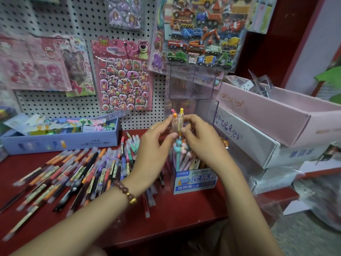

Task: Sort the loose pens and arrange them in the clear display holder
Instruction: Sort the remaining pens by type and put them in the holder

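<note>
Both hands hold a small upright bunch of clear pens point(177, 121) with pink, orange and yellow tops, raised above the red shelf. My left hand point(156, 145) pinches the bunch from the left, and my right hand point(199, 135) pinches it from the right. Behind the bunch stands the clear display holder point(193, 84) with tiered compartments, against the pegboard. Many loose pens point(77, 172) lie spread over the shelf to the left. Under my hands a small blue-and-white pen box point(195, 180) holds several pens with animal-shaped tops.
A long blue box point(60, 137) of stationery sits at the back left. Pink and white cartons point(276, 115) are stacked at the right. Sticker sheets point(125, 74) hang on the pegboard. The red shelf's front edge point(166, 235) runs below my forearms.
</note>
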Demonstrator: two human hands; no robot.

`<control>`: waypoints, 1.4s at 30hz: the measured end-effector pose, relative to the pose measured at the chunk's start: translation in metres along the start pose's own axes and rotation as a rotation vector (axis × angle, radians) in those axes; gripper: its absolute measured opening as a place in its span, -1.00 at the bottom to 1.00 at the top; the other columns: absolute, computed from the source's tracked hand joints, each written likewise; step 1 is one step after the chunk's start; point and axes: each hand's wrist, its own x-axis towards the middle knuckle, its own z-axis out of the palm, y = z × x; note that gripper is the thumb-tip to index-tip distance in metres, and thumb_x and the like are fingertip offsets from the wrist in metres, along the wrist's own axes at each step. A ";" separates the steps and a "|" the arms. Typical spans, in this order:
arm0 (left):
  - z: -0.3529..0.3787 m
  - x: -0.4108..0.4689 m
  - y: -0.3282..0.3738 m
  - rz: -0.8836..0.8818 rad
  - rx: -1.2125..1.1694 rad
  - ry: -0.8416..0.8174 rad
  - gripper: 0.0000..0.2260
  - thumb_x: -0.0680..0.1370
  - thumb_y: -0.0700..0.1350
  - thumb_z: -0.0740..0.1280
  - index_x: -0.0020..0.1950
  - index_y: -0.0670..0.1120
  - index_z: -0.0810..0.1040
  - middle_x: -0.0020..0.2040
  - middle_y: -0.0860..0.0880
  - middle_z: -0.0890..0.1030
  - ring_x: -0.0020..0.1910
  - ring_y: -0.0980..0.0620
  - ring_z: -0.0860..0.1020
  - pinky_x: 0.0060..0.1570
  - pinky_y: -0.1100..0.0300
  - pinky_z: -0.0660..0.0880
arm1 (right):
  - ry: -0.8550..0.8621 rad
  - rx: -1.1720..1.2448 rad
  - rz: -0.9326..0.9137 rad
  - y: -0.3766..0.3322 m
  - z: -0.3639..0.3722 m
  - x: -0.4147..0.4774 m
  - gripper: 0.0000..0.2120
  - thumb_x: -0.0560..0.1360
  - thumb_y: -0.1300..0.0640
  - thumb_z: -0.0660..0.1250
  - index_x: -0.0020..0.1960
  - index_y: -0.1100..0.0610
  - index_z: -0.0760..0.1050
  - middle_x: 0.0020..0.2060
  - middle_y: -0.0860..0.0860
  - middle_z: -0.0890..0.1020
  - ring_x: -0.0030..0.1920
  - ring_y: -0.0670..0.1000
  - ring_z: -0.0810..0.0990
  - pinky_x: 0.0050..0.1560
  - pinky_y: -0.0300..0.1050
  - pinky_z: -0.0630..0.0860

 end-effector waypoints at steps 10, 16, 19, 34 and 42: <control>0.007 0.012 -0.001 -0.045 -0.059 0.175 -0.79 0.49 -0.27 0.37 0.11 -0.15 0.62 -0.06 -0.02 0.67 -0.13 0.12 0.59 -0.04 0.19 0.52 | 0.057 0.066 0.084 -0.003 0.002 0.001 -0.89 0.51 0.04 0.33 -0.01 -0.02 0.42 -0.32 -0.11 0.53 -0.21 -0.01 0.56 -0.11 0.15 0.55; 0.010 0.016 -0.002 -0.011 -0.015 0.229 -0.73 0.48 -0.23 0.40 0.18 -0.13 0.60 0.02 -0.01 0.63 0.03 0.12 0.58 0.10 0.16 0.52 | 0.047 0.099 0.033 -0.005 0.004 0.001 -0.86 0.53 0.06 0.30 0.00 0.00 0.34 -0.28 -0.13 0.52 -0.24 -0.02 0.54 -0.10 0.16 0.54; 0.011 0.017 -0.003 -0.011 -0.037 0.238 -0.66 0.46 -0.28 0.41 0.22 -0.06 0.55 0.01 0.06 0.55 -0.12 0.30 0.56 -0.02 0.33 0.52 | -0.003 0.076 0.027 -0.004 0.002 -0.001 -0.79 0.55 0.04 0.25 0.14 0.01 0.30 -0.30 -0.12 0.57 -0.25 -0.06 0.54 -0.07 0.14 0.52; 0.012 0.015 -0.006 0.075 0.104 0.163 -0.61 0.56 -0.28 0.27 0.38 -0.05 0.41 -0.08 0.05 0.46 -0.17 0.21 0.46 -0.15 0.36 0.43 | 0.031 -0.109 0.049 -0.008 0.005 0.001 -0.90 0.58 0.04 0.18 0.01 0.07 0.35 -0.17 0.03 0.59 -0.13 0.11 0.57 -0.13 0.06 0.50; 0.017 0.011 -0.002 0.049 0.093 0.111 -0.57 0.57 -0.06 0.19 0.45 -0.03 0.32 -0.08 0.09 0.39 -0.18 0.19 0.42 -0.11 0.31 0.39 | 0.017 -0.030 -0.018 -0.003 0.002 -0.004 -0.81 0.55 0.09 0.19 0.15 0.06 0.38 -0.30 -0.06 0.56 -0.10 0.07 0.52 -0.16 -0.02 0.44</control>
